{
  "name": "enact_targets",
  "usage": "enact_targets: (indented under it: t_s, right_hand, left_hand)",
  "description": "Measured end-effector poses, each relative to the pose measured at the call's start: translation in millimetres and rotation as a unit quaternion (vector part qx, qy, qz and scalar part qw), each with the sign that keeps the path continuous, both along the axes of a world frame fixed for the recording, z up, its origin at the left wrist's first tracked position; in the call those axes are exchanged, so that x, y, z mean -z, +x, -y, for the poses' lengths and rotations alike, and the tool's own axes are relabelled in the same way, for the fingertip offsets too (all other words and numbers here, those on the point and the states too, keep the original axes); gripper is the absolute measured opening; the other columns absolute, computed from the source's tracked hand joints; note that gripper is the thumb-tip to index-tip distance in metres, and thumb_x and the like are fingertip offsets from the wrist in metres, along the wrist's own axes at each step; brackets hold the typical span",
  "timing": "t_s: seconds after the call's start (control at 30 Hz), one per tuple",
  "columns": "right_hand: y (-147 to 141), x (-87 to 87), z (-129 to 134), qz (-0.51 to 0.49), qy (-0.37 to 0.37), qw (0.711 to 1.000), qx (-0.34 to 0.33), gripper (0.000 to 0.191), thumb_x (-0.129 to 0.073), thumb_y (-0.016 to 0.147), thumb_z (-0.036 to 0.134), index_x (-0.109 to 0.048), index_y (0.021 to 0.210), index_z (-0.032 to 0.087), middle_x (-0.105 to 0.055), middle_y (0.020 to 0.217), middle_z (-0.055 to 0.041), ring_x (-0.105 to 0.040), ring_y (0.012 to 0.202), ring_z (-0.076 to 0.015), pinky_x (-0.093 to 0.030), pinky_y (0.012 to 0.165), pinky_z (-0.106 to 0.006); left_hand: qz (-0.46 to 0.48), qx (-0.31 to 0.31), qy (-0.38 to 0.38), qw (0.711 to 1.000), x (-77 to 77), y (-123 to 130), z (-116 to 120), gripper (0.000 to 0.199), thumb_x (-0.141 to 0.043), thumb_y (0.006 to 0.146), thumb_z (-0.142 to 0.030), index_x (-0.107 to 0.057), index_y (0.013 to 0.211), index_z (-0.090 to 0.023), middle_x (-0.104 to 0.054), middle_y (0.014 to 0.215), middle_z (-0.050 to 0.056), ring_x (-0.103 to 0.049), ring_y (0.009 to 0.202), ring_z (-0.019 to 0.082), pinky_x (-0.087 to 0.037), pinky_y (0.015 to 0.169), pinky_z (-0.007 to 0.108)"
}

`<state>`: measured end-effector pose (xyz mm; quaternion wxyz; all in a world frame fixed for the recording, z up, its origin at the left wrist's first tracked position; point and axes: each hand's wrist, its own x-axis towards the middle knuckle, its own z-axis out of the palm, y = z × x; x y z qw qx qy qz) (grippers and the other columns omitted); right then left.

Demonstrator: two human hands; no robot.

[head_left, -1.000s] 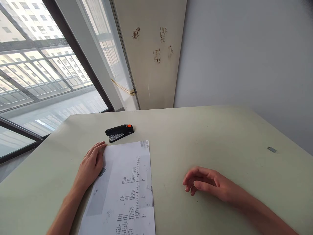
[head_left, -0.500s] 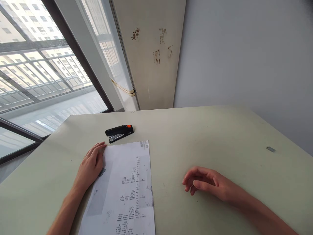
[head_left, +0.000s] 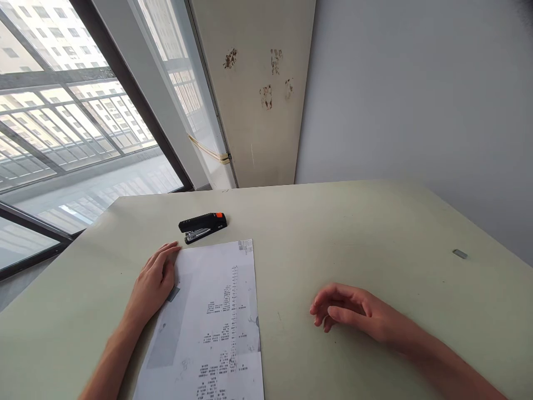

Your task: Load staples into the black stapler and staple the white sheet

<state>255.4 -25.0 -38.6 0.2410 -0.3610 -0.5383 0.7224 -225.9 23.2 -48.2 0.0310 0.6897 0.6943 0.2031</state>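
My left hand [head_left: 156,278] rests on the table along the left edge of a printed sheet of paper [head_left: 212,311], its fingers stretched toward the top left corner. Whether anything lies under the palm is hidden. A small dark grey strip [head_left: 174,294] shows beside the heel of this hand, at the paper's edge. Just beyond the sheet lies a black stapler [head_left: 202,227] with an orange patch, on its side. To the right of the paper, my right hand [head_left: 347,311] lies on the table with loosely curled fingers, thumb apart, holding nothing.
The pale table [head_left: 300,233] reaches to a grey wall [head_left: 408,89] and a door panel with brown marks [head_left: 266,133]. A small grey rectangular piece [head_left: 460,254] lies near the table's right edge. On the left is a window [head_left: 75,122] with a railing outside.
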Motion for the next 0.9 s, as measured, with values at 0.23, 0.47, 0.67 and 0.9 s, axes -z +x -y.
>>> enact_targets:
  t_s: [0.23,0.47,0.67,0.9]
  right_hand:
    - [-2.0,-6.2,1.2,0.000,-0.007,1.000,0.012,0.032,-0.064,0.103,0.050,-0.074,0.113,0.021,-0.073,0.113,-0.0107,-0.069,0.106,-0.0265,-0.055,0.100,-0.047]
    - [-0.6,-1.3,-0.5,-0.006,0.000,1.000,0.005,0.034,-0.063,0.104,0.051,-0.074,0.114,0.021,-0.073,0.113,-0.0103,-0.069,0.106,-0.0262,-0.056,0.100,-0.046]
    - [-1.2,-3.1,-1.0,-0.005,0.003,1.000,0.003,0.033,-0.063,0.104,0.050,-0.074,0.113,0.021,-0.073,0.113,-0.0105,-0.070,0.107,-0.0266,-0.056,0.100,-0.047]
    - [-2.5,-5.2,-1.0,0.000,0.005,1.000,0.006,0.035,-0.063,0.103,0.052,-0.074,0.113,0.021,-0.074,0.114,-0.0103,-0.070,0.106,-0.0263,-0.055,0.101,-0.047]
  left_hand:
    - [0.009,-0.001,0.001,1.000,-1.3,1.6,-0.1,0.044,-0.034,0.102,-0.043,-0.061,0.133,-0.024,-0.060,0.154,0.008,-0.055,0.143,0.032,-0.043,0.121,0.052]
    - [0.031,-0.071,-0.003,0.997,-14.4,9.0,-3.2,0.049,-0.040,0.102,-0.056,-0.065,0.132,-0.026,-0.074,0.131,0.010,-0.073,0.102,0.030,-0.056,0.100,0.049]
    - [0.038,-0.100,0.031,0.994,-27.3,35.6,-17.1,0.063,-0.044,0.100,-0.064,-0.051,0.149,-0.024,-0.057,0.152,0.015,-0.071,0.103,0.031,-0.050,0.105,0.053]
    - [0.033,-0.023,0.054,0.998,-36.1,63.1,-53.5,0.063,-0.049,0.100,-0.062,-0.051,0.147,-0.020,-0.061,0.145,0.016,-0.056,0.133,0.036,-0.047,0.111,0.051]
